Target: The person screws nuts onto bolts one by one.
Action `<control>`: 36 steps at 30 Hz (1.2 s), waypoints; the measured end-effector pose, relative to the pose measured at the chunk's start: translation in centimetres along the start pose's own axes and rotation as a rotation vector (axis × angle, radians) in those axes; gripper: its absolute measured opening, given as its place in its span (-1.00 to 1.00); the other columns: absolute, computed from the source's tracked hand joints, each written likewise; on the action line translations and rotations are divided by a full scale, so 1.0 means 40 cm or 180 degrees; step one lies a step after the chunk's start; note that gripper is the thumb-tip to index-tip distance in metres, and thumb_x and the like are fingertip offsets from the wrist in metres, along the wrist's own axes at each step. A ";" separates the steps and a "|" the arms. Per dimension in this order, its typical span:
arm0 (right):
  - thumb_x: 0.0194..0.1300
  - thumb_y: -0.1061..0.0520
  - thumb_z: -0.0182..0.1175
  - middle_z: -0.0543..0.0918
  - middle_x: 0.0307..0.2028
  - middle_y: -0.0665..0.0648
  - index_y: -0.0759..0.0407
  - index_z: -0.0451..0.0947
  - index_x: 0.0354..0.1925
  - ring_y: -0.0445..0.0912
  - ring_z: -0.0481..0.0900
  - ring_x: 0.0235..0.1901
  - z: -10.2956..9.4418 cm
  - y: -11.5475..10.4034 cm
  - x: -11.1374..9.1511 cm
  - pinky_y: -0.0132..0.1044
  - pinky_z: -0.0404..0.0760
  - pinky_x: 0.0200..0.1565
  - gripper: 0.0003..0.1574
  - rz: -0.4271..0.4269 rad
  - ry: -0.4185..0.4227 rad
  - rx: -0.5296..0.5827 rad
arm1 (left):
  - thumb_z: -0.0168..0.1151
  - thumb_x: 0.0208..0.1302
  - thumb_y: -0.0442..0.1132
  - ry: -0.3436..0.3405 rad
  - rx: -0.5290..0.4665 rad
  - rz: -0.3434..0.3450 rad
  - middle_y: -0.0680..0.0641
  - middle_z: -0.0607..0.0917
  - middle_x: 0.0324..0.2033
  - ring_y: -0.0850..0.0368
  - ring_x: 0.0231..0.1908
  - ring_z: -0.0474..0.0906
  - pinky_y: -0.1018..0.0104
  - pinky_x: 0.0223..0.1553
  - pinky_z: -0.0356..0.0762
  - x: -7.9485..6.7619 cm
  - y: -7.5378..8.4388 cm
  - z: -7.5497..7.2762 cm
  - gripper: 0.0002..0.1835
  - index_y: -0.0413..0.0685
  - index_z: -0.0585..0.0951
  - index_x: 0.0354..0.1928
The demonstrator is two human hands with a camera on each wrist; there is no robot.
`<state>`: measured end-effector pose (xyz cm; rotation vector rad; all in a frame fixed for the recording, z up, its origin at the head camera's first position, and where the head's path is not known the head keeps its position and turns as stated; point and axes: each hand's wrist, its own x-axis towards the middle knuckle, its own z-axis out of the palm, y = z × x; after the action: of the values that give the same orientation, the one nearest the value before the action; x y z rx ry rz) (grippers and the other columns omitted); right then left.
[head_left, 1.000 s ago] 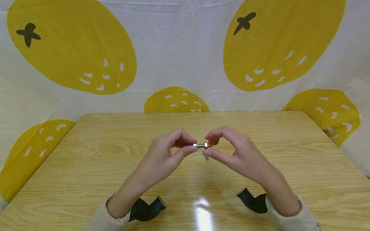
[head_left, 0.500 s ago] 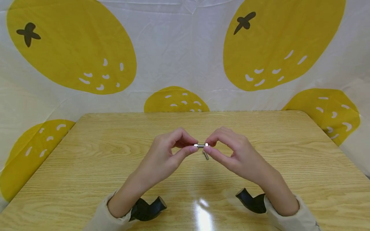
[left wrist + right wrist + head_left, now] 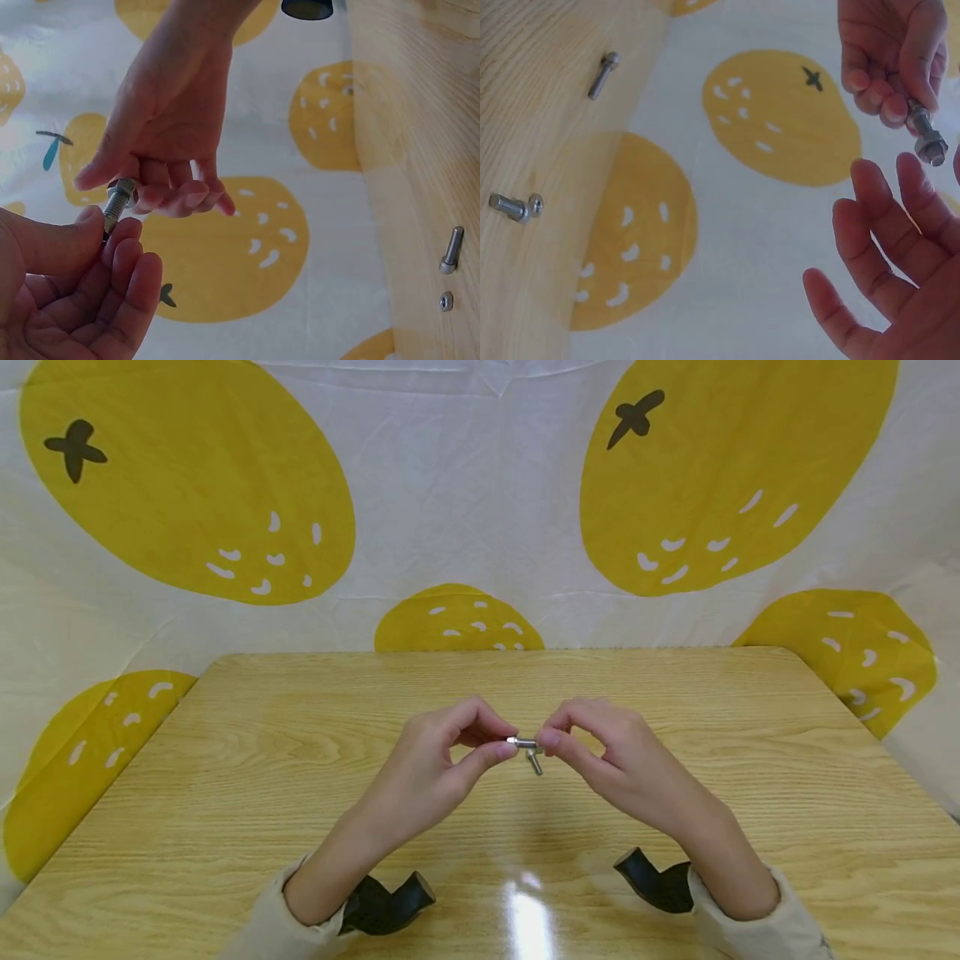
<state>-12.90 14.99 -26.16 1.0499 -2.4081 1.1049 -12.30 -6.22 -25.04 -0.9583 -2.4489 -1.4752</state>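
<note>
The left sleeve [image 3: 283,910] and the right sleeve [image 3: 756,910] are of plain, pale beige cloth, loose and lightly creased around the wrist, the right one with a small dark mark near its outer edge. The left hand [image 3: 435,756] and the right hand [image 3: 613,758] are bare. The left wrist camera [image 3: 386,906] and the right wrist camera [image 3: 658,887] are black, bent like short pipes, each with a flat end

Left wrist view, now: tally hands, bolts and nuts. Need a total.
Hands: 2 (left hand, right hand)
Bolts: 2 (held bolt, loose bolt)
Nuts: 2 (fitted nut on the held bolt, loose nut)
Total: 6
</note>
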 end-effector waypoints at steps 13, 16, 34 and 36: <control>0.12 0.24 0.32 0.57 -0.33 -0.17 0.01 0.55 -0.21 -0.32 0.47 -0.29 -0.003 -0.008 0.001 -0.44 0.50 -0.24 -0.74 -0.0258 0.0011 0.0069 | 0.25 0.19 -0.33 -0.0006 -0.0021 0.0005 0.05 0.68 -0.37 0.32 -0.36 0.62 0.40 -0.31 0.61 0.000 0.001 -0.004 -0.92 -0.11 0.57 -0.27; 0.17 0.22 0.27 0.55 -0.38 -0.19 -0.01 0.56 -0.26 -0.33 0.47 -0.32 -0.002 -0.007 0.002 -0.44 0.49 -0.28 -0.83 -0.0266 0.0001 0.0056 | 0.25 0.19 -0.33 -0.0007 -0.0022 0.0010 0.05 0.68 -0.37 0.32 -0.36 0.61 0.40 -0.31 0.61 0.000 0.002 -0.004 -0.92 -0.11 0.57 -0.28; 0.14 0.20 0.30 0.57 -0.35 -0.15 0.05 0.53 -0.21 -0.30 0.47 -0.31 -0.003 -0.006 0.000 -0.42 0.51 -0.25 -0.78 -0.0242 0.0072 0.0068 | 0.26 0.18 -0.33 0.0039 0.0032 0.0055 0.05 0.69 -0.38 0.32 -0.38 0.62 0.41 -0.36 0.59 0.000 0.002 -0.006 -0.92 -0.12 0.57 -0.29; 0.10 0.22 0.34 0.57 -0.33 -0.15 0.05 0.53 -0.20 -0.31 0.47 -0.29 -0.004 -0.007 0.001 -0.44 0.50 -0.23 -0.72 -0.0238 0.0034 0.0078 | 0.26 0.18 -0.32 0.0031 0.0036 0.0057 0.05 0.69 -0.38 0.32 -0.38 0.61 0.41 -0.36 0.59 -0.001 0.002 -0.006 -0.92 -0.11 0.57 -0.28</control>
<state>-12.71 14.96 -25.88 1.1295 -2.3327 1.1147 -12.30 -6.42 -24.86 -0.9658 -2.4328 -1.4555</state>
